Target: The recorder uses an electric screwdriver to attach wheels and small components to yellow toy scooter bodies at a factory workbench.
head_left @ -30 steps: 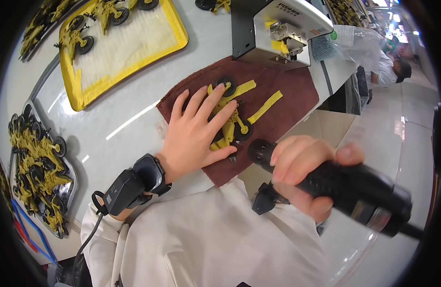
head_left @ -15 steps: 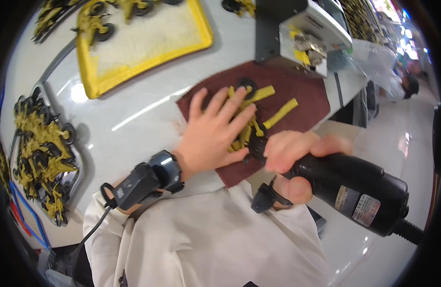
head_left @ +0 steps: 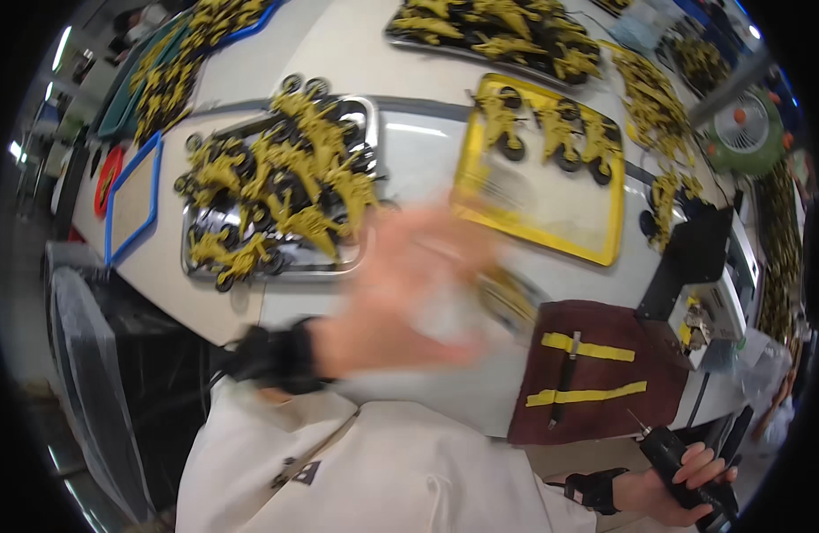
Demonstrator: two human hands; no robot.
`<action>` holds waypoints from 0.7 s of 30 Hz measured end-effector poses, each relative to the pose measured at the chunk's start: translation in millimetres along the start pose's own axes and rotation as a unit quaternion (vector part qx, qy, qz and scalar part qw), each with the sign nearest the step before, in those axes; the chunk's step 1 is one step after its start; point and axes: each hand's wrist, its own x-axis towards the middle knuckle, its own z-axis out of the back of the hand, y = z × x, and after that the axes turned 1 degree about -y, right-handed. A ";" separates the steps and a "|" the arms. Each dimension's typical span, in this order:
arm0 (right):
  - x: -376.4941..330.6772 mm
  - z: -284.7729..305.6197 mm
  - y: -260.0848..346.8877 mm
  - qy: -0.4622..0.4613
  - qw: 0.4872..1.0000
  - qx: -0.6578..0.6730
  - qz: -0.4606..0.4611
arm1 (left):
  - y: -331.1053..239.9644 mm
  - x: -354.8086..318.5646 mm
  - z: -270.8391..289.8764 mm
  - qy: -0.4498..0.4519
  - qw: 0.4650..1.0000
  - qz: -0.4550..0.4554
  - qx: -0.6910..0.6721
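Your left hand (head_left: pixel 409 302) sweeps across the white surface (head_left: pixel 418 151), too blurred by motion to tell whether its fingers are spread or closed, or whether they carry anything. Your right hand (head_left: pixel 685 484) sits low at the surface's near edge, its grip wrapped around one black electric screwdriver (head_left: pixel 685 466) with the bit pointing up toward the dark red work mat (head_left: pixel 605 417). On that mat lie two flat yellow plastic strips (head_left: pixel 587 370), side by side, with one thin black rod (head_left: pixel 565 382) crossing both. Behind your left hand sits one silver metal tray (head_left: pixel 367 115) heaped with yellow and black toy parts, too many to count, and right of it one yellow-rimmed tray (head_left: pixel 467 169) holding about six more. A grey box-shaped machine (head_left: pixel 703 293) stands just past the mat's far corner.
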 end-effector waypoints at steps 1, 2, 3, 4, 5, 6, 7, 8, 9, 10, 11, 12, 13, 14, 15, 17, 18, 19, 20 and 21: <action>10.4 20.2 4.4 -0.011 0.999 -0.015 -0.037 | 21.0 -8.5 45.7 -0.099 0.987 0.062 0.111; 1.8 37.3 2.7 -0.036 0.997 -0.059 -0.030 | 59.4 -15.6 59.3 -0.175 0.959 0.100 0.200; 3.6 43.5 0.7 -0.039 0.997 -0.058 -0.034 | 84.4 -36.9 80.0 -0.188 0.927 0.171 0.275; 5.9 47.0 1.0 -0.033 0.997 -0.052 -0.042 | 127.9 -69.3 108.8 -0.155 0.910 0.227 0.310; 6.5 49.7 2.6 -0.023 0.997 -0.047 -0.054 | 164.1 -93.9 124.7 -0.146 0.910 0.245 0.301; 4.0 44.6 2.9 -0.044 0.995 -0.070 -0.056 | 166.2 -94.1 132.6 -0.106 0.891 0.245 0.366; -1.1 36.6 0.3 -0.066 0.992 -0.093 -0.050 | 146.4 -68.2 127.4 -0.110 0.901 0.198 0.370; -3.2 36.6 -0.3 -0.041 0.993 -0.089 -0.061 | 106.1 -23.9 120.8 -0.130 0.913 0.111 0.371; -5.6 38.6 -1.1 -0.038 0.993 -0.101 -0.057 | 72.0 12.9 99.2 -0.148 0.917 0.028 0.368; -6.1 41.8 -1.1 -0.031 0.995 -0.082 -0.053 | 61.1 35.0 67.9 -0.114 0.980 0.053 0.158; -4.1 41.0 0.2 -0.025 0.997 -0.062 -0.045 | 52.9 65.1 41.3 -0.073 0.993 0.071 -0.061; 0.8 32.1 -0.7 -0.040 0.995 -0.080 -0.044 | 49.5 108.8 19.5 0.042 0.994 -0.080 0.058; 3.1 24.6 -8.4 -0.064 0.993 -0.071 -0.063 | 77.3 134.6 2.4 0.039 0.994 -0.081 0.055; 2.7 16.2 -12.3 -0.047 0.993 -0.086 -0.067 | 117.6 153.1 -31.3 0.120 0.979 -0.039 0.161; 0.1 13.8 -9.5 -0.040 0.990 -0.120 -0.060 | 144.3 173.4 -76.2 0.205 0.946 -0.015 0.250; -11.2 25.0 8.8 -0.019 0.992 -0.124 0.006 | 190.9 190.6 -97.2 0.301 0.915 0.024 0.268; -12.4 31.8 18.0 -0.009 0.991 -0.131 0.026 | 204.0 193.1 -92.7 0.291 0.934 -0.024 0.205; -14.5 39.7 26.9 0.000 0.990 -0.138 0.039 | 210.6 190.8 -84.1 0.285 0.946 -0.067 0.140; -11.0 47.3 37.0 -0.017 0.984 -0.171 0.046 | 205.5 190.9 -83.7 0.264 0.956 -0.051 0.120; -1.3 56.2 38.8 -0.031 0.979 -0.193 0.053 | 188.8 192.2 -76.5 0.239 0.964 -0.030 0.110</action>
